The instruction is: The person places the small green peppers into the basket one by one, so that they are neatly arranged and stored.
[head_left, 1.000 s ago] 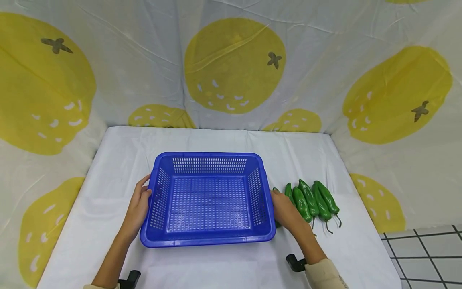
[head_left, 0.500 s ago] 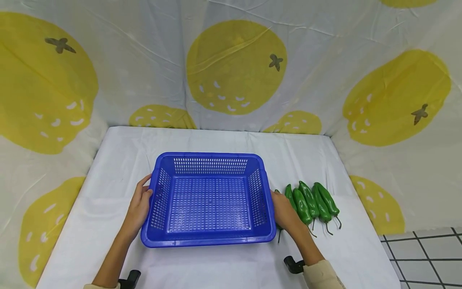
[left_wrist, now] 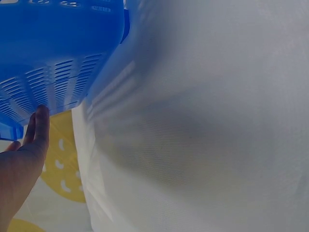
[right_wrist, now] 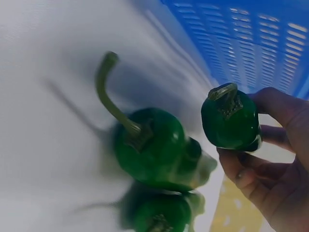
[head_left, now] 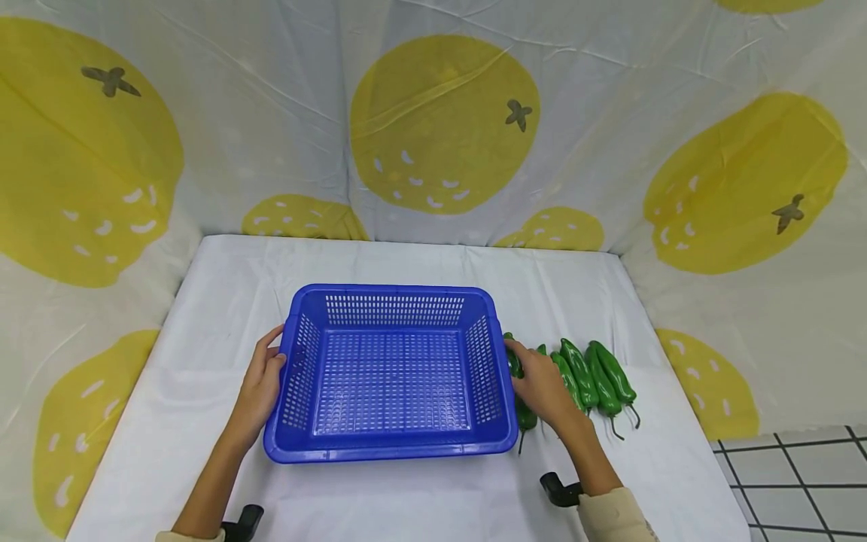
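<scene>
My right hand [head_left: 545, 384] pinches a green pepper [right_wrist: 229, 118] between thumb and fingers, just off the right side of the blue basket [head_left: 393, 458]. In the right wrist view, its stem end faces the camera. Another green pepper [right_wrist: 149, 145] lies on the cloth beside it, its stem curving up. More green peppers [head_left: 579, 374] lie in a row to the right, some partly hidden behind my right hand. On the other side, my left hand [head_left: 260, 384] rests against the basket's outer left wall with fairly straight fingers [left_wrist: 42, 125]. Nothing is inside the perforated basket.
A white cloth [head_left: 420, 497] covers the table. Behind and at the sides hang pale sheets printed with yellow fruit [head_left: 440, 120]. White tiles with dark lines [head_left: 792, 474] show at the lower right.
My right hand has moved slightly up and now holds a pepper above the others near the basket's right rim. My left hand and the basket have stayed in place.
</scene>
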`<move>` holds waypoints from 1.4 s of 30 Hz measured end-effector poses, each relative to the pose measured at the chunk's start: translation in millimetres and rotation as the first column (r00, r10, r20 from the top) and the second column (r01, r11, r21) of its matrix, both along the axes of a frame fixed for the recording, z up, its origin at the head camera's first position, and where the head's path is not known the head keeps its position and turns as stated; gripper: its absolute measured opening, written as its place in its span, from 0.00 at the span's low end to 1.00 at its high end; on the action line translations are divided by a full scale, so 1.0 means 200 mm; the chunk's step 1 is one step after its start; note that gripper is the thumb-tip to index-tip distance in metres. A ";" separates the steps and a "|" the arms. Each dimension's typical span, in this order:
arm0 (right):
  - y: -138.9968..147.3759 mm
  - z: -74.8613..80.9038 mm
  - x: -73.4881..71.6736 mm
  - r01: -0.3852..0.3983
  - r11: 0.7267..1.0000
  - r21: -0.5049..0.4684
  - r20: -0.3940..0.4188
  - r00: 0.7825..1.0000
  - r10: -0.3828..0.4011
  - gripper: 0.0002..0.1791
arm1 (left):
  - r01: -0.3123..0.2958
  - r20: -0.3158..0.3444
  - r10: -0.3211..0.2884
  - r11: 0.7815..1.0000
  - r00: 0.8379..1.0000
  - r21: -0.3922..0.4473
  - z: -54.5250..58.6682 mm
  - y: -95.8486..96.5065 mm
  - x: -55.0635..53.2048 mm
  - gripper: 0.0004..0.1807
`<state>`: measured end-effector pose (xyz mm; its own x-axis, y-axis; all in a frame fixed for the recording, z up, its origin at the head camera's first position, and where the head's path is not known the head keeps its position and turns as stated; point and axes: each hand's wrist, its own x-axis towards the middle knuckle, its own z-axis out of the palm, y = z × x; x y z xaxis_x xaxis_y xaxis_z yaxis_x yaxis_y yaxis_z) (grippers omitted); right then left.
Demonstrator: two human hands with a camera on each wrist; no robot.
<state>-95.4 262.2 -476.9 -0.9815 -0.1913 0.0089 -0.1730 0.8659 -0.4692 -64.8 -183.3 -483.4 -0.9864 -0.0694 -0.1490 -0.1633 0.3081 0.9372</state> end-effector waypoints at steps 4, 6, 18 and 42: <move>0.02 0.04 -0.01 0.002 1.000 0.016 -0.013 1.000 -0.002 0.31 | -0.001 0.001 0.001 1.000 1.000 -0.002 0.00 0.00 0.00 0.29; 0.02 0.07 -0.02 0.006 1.000 0.027 -0.010 1.000 -0.006 0.31 | -0.003 0.001 0.003 1.000 1.000 -0.001 0.00 0.00 0.00 0.29; 0.05 0.22 -0.05 0.012 1.000 0.028 -0.049 0.999 -0.010 0.32 | -0.001 0.001 0.001 1.000 1.000 -0.001 -0.01 0.00 0.00 0.29; -0.14 0.41 -0.16 -0.081 0.997 -0.019 -0.090 0.993 0.079 0.32 | 0.006 -0.026 -0.006 1.000 1.000 -0.011 -0.01 0.00 0.00 0.28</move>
<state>-127.8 234.5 -394.6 -0.9581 -0.2683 0.1007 -0.2836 0.8369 -0.4681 -65.3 -182.7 -486.0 -0.9904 -0.0648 -0.1224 -0.1368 0.3193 0.9377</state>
